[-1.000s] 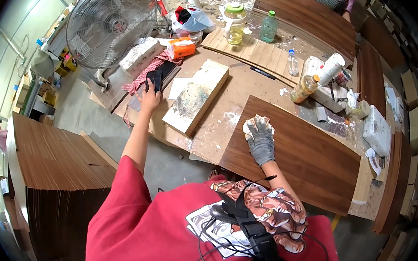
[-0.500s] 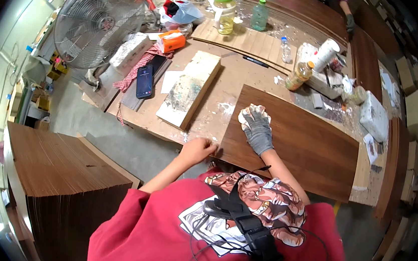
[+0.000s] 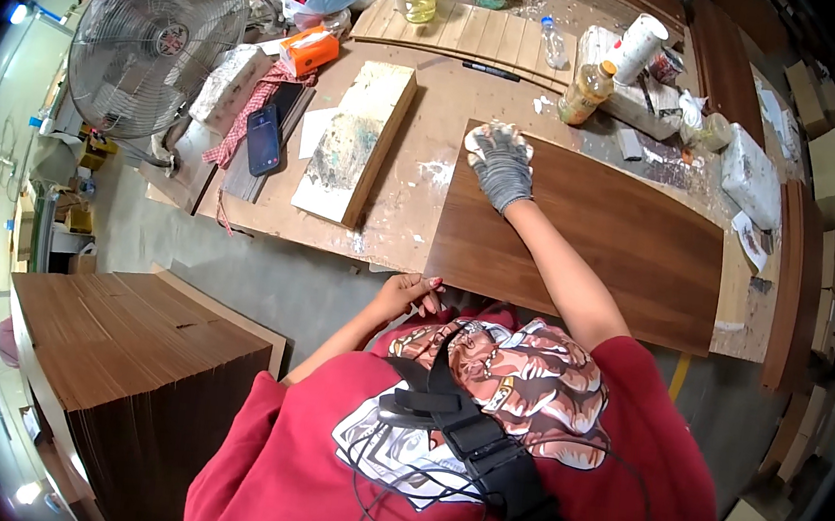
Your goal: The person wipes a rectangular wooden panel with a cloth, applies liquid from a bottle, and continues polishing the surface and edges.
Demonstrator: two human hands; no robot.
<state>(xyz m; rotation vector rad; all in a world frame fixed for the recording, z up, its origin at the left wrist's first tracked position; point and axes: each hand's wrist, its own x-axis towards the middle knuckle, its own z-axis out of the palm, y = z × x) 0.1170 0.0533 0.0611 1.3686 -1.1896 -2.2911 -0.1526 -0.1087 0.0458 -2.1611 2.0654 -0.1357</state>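
Observation:
A dark brown wood board (image 3: 600, 248) lies flat on the workbench in front of me. My right hand (image 3: 499, 171), in a grey glove, presses a crumpled, stained white rag (image 3: 476, 144) onto the board close to its far left corner. Only the rag's edges show around the fingers. My bare left hand (image 3: 412, 295) is beside the board's near left corner, its fingers loosely bent and apart, with nothing visible in them. Whether its fingertips touch the board's edge is hard to make out.
Left of the board lies a paint-stained wooden block (image 3: 356, 144), then a phone (image 3: 263, 140) and a caged fan (image 3: 157, 40). An amber bottle (image 3: 586, 94) and a white can (image 3: 641, 46) stand beyond the board. A stack of brown sheets (image 3: 139, 334) rises at my lower left.
My right hand has slid the rag away from me toward the board's far left corner, its arm stretching out. My left hand's fingers have loosened from a closed curl. The view has shifted.

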